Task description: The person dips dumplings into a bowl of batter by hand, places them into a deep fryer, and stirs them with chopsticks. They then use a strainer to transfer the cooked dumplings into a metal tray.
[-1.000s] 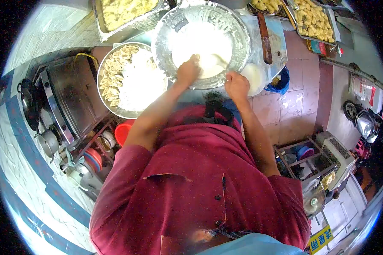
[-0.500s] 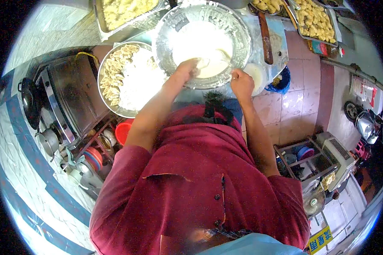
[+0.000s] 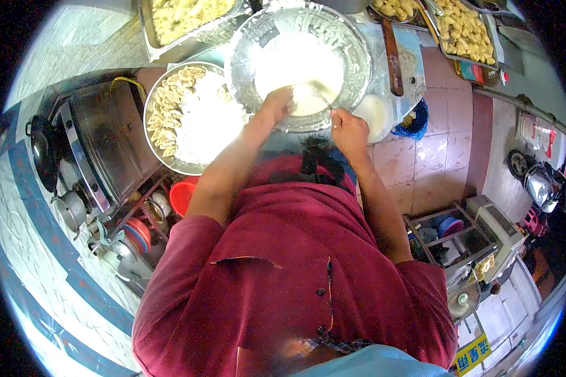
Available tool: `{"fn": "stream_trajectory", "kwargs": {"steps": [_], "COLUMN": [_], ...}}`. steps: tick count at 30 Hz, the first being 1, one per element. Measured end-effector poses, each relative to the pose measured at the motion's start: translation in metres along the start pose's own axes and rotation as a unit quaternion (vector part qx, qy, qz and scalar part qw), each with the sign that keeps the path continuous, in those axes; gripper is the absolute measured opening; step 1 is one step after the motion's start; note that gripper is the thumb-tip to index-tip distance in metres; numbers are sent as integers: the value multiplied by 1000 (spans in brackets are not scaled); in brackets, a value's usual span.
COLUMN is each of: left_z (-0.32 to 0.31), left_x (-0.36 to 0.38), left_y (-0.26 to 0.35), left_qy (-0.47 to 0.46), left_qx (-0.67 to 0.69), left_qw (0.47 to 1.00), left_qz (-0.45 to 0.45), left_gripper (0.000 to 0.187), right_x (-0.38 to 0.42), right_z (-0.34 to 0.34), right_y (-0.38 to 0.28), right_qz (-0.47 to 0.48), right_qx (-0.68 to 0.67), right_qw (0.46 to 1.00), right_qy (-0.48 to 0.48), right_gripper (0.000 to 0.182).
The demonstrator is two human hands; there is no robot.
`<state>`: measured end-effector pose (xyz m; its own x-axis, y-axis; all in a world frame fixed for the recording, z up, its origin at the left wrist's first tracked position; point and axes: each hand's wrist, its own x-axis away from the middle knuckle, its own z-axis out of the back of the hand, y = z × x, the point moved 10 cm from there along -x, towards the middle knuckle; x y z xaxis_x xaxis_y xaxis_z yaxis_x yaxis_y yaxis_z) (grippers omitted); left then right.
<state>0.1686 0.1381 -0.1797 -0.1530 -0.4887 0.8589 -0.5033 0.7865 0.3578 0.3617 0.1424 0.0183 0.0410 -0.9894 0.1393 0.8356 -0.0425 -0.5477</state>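
A large metal bowl (image 3: 355, 56) holds pale, runny batter (image 3: 307, 107), part of it washed out by glare. My left hand (image 3: 277, 104) reaches over the near-left rim, its fingers curled down at the batter; what they hold is lost in the brightness. At the near-right rim my right hand (image 3: 350, 129) is closed around the thin handle of a utensil (image 3: 324, 97), whose far end dips into the batter. Close to my left forearm lies a round tray (image 3: 149, 135) of pale folded food pieces (image 3: 165, 125), its right side overexposed.
A shallow pale dish (image 3: 376, 116) stands right of the bowl. Behind are a rectangular pan (image 3: 146, 38) of yellow food and a tray (image 3: 464, 31) of yellowish pieces. A wooden-handled tool (image 3: 391, 60) lies at right. A blue-lined bin (image 3: 416, 119) stands on the tiled floor.
My right hand has moved slightly left and down, closer to the bowl's near rim, and the utensil has shifted in the batter. My left hand stays almost where it was.
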Motion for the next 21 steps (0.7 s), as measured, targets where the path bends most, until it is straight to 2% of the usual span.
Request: {"fn": "stream_trajectory", "kwargs": {"steps": [3,5,8,11,15,18,20,21], "left_z": [-1,3,1,-3,-11,-4,3,7], "left_x": [-1,-2,4,16,30,18,10,6], "left_y": [0,0,2,10,20,16,15,12], "left_qy": [-19,12,37,25,40,-22,7,21], "left_qx": [-7,-7,-20,-42,-37,1,7,11], "left_qw": [1000,1000,999,998,998,998,999,999], "left_qz": [7,-7,-13,-27,-37,-60,-43,-34], "left_gripper": [25,27,29,29,27,25,25,24], "right_x": [-7,-7,-6,-9,-13,-12,-11,-10], "right_z": [3,0,-8,1,9,-4,-19,-15], "right_y": [-1,6,3,7,15,36,49,46], "right_qz": [-3,-19,11,-33,-61,-88,-79,-81], "right_qx": [13,-19,-3,-12,43,127,180,146], "right_qw": [1000,999,1000,999,997,988,979,985], "right_qy": [26,37,27,37,20,-22,-57,-52], "right_gripper": [12,13,14,15,17,21,22,22]}}
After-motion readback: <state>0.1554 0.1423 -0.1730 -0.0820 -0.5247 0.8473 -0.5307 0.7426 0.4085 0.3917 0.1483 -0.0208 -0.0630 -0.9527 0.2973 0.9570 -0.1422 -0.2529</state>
